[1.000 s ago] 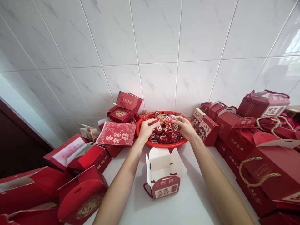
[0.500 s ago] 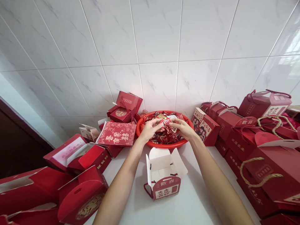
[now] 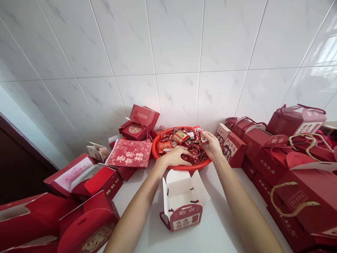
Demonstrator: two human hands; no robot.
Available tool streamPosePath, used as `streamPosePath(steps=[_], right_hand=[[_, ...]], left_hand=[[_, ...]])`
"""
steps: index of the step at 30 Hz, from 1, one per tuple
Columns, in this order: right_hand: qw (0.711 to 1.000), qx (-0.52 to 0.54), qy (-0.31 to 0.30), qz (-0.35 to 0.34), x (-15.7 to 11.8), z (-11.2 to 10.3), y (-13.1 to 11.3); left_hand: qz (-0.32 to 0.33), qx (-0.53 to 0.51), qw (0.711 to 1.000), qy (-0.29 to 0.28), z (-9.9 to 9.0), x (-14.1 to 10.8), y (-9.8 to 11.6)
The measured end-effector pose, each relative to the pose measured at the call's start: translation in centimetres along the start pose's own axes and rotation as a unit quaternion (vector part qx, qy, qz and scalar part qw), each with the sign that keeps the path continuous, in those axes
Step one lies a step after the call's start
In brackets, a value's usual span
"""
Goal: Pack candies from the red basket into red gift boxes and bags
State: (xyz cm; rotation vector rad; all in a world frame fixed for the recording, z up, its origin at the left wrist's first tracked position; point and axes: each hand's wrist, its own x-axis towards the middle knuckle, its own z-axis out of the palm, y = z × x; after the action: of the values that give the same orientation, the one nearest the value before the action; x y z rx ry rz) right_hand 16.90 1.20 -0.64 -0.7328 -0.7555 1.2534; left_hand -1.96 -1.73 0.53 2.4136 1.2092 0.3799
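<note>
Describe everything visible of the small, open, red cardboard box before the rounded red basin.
The small, open, dark red cardboard box stands upright on the white tabletop, before the rounded, red, plastic-looking basin. Its inside and raised, splayed flaps are white; short dark cord ends show within. The arched front panel bears light characters and a pale label. A dark cord handle loops out at the left. The tabletop supports it; whether its back flap touches the basin, I cannot tell.

Wall tiles [image 3: 175, 38] suggest a home (room unclear).
</note>
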Motion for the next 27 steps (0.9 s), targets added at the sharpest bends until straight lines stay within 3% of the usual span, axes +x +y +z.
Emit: streamPosePath(steps=[4, 9, 14, 18, 20, 22, 25, 27], right_hand=[[1.0, 0.013, 0.017, -0.003, -0.1, 0.2, 0.0], [0.999, 0.036, 0.036, -0.004, -0.1, 0.2, -0.2], [0.996, 0.067, 0.059, 0.001, -0.1, 0.2, -0.3], [0.994, 0.079, 0.072, -0.011, 0.0, 0.3, -0.3], [0.993, 0.09, 0.076, -0.015, 0.0, 0.4, -0.3], [0.991, 0.103, 0.079, -0.019, 0.0, 0.4, -0.3], [0.99, 0.117, 0.077, -0.03, 0.1, 0.4, -0.2], [0.989, 0.122, 0.075, -0.034, 0.2, 0.4, -0.1]], left_hand=[[-0.079, 0.089, 0.992, 0.031, 0.0, 0.2, 0.5], [-0.145, 0.115, 0.98, 0.073, -0.1, 0.2, 0.6], [-0.195, 0.124, 0.962, 0.143, -0.4, 0.1, 0.5], [-0.222, 0.16, 0.934, 0.231, -0.5, 0.1, 0.7], [-0.174, 0.183, 0.93, 0.266, -0.4, 0.6, 1.1], [-0.064, 0.197, 0.944, 0.255, -0.2, 1.7, 1.6], [0.107, 0.203, 0.965, 0.127, 0.3, 4.1, 2.5], [0.145, 0.211, 0.966, 0.03, 0.6, 5.6, 2.7]])
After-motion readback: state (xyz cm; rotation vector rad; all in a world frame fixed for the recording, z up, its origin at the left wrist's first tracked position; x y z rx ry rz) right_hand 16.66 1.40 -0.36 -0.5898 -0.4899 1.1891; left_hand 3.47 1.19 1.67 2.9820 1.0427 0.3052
